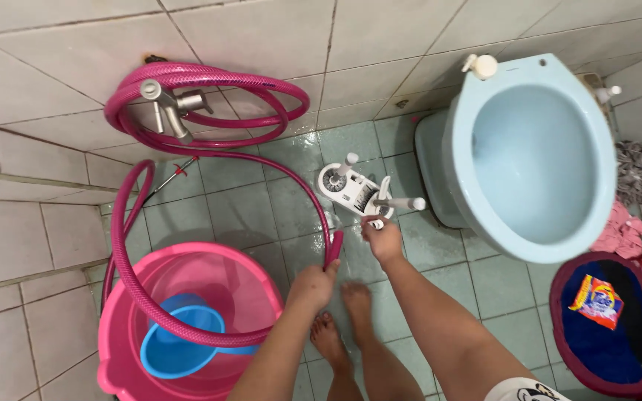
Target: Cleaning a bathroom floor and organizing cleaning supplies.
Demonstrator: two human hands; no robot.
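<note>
Head view: a pink bucket (187, 297) holding a blue dipper (176, 338) stands at left. Left hand (312, 284) grips the pink hose (209, 104) end over the floor (247, 215); right hand (382, 238) is closed on a white brush (391, 203) by its holder (343, 186), beside the toilet (533, 156).

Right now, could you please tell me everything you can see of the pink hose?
The pink hose looks like glossy, ribbed, flexible plastic. Its upper part is coiled in loops over a metal tap on the tiled wall. From there it runs down across the pink bucket and arcs over the wet floor. The left hand grips its free end, which points upward. No water visibly flows.
</note>
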